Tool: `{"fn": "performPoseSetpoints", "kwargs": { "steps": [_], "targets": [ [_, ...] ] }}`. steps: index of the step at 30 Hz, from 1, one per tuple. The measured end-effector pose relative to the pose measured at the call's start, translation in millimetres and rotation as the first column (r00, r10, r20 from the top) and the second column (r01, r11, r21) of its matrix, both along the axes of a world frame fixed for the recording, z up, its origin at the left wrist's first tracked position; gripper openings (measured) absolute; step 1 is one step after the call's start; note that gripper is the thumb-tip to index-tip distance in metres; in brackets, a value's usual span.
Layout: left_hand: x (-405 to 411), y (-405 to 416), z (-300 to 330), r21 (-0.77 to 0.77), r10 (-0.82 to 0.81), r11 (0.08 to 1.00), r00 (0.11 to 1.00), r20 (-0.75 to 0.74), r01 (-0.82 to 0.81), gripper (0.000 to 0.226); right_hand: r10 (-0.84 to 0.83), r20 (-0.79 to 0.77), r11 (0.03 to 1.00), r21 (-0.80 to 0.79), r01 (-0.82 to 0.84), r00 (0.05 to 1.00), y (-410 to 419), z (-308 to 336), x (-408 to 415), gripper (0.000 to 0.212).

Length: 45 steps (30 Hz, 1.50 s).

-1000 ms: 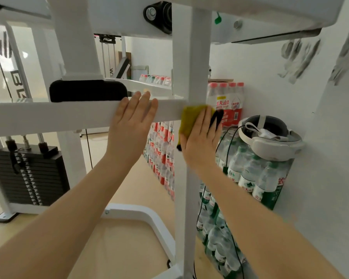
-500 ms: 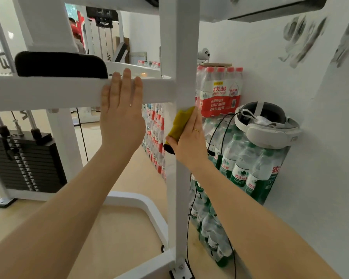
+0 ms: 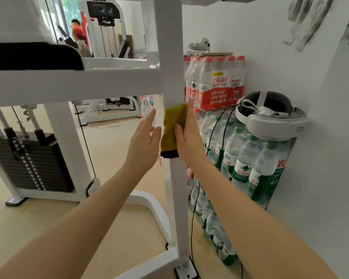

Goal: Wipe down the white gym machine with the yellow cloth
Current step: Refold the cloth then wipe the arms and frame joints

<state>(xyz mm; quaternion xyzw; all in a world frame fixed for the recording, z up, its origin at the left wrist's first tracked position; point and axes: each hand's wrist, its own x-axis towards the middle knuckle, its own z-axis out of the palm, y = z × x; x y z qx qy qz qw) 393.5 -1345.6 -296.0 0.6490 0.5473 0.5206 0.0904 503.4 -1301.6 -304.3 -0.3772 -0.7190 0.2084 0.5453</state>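
Yellow cloth (image 3: 172,130) pinched by right hand (image 3: 187,135) on the post (image 3: 176,188); left hand (image 3: 144,140) relaxed; a loose pinch could drop it.

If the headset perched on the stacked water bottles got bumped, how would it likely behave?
The white headset sits on rounded bottle caps of the green-label water pack, so it would probably rock or slide. It looks rigid, likely a hard shell. A black cable trails down beside it and might tug it if snagged.

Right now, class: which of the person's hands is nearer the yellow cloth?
Right. The right hand grips the yellow cloth against the white post; the left hand hovers open just left of it, not touching.
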Motion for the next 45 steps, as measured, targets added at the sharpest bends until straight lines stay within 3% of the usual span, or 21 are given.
{"fn": "performPoseSetpoints", "kwargs": {
  "steps": [3,7,11,12,16,21,27,30,33,36,40,45],
  "targets": [
    [-1.2,5.5,4.4,0.046,-0.031,0.999,0.998,0.051,0.029,0.047,0.055,-0.106,0.997,-0.057,-0.061,0.993,7.0,29.1,2.9,0.062],
    [0.0,20.3,8.4,0.067,-0.082,0.994,0.996,0.023,0.081,0.05,0.129,-0.194,0.989,-0.045,-0.14,0.973,15.6,59.3,8.4,0.037],
    [3.3,30.2,-0.8,0.135,-0.122,0.984,0.992,0.007,0.12,0.06,-0.162,-0.074,0.984,0.057,0.166,0.984,23.7,42.4,12.0,0.037],
    [4.8,30.8,-2.9,0.151,-0.114,0.982,0.993,0.009,0.111,0.063,-0.169,-0.065,0.983,0.062,0.173,0.983,22.2,36.6,11.5,0.039],
    [9.7,28.3,-0.4,0.196,-0.037,0.98,0.998,0.044,0.028,0.067,-0.03,-0.133,0.997,-0.072,0.02,0.991,10.9,39.9,10.2,0.042],
    [10.9,30.1,18.1,0.156,0.074,0.983,0.987,0.145,-0.097,0.031,0.045,-0.225,0.972,-0.215,-0.094,0.973,8.5,72.4,9.9,0.041],
    [14.2,29.2,15.6,0.216,0.057,0.973,0.991,0.125,-0.083,0.043,0.135,-0.213,0.971,-0.164,-0.171,0.968,12.4,78.1,9.7,0.044],
    [14.6,31.9,5.4,0.253,0.051,0.965,0.995,0.086,-0.071,0.051,0.15,-0.205,0.95,-0.242,-0.199,0.967,10.6,39.9,15.9,0.041],
    [11.4,36.0,-1.2,0.262,0.017,0.965,0.998,0.067,-0.034,0.057,0.165,-0.295,0.91,-0.322,-0.26,0.941,7.5,29.1,14.6,0.032],
    [8.0,39.9,-5.6,0.281,-0.027,0.96,0.996,0.081,0.003,0.06,0.164,-0.359,0.933,-0.247,-0.263,0.919,10.1,55.3,10.0,0.033],
    [7.3,44.5,-18.1,0.252,-0.093,0.966,0.99,0.109,0.063,0.065,0.183,-0.297,0.958,-0.161,-0.238,0.937,15.9,68.1,5.4,0.048],
    [4.5,48.0,-44.1,0.226,-0.153,0.967,0.978,0.14,0.119,0.065,0.234,-0.268,0.893,-0.32,-0.316,0.934,18.0,-1.5,21.6,0.035]
  ]
}}
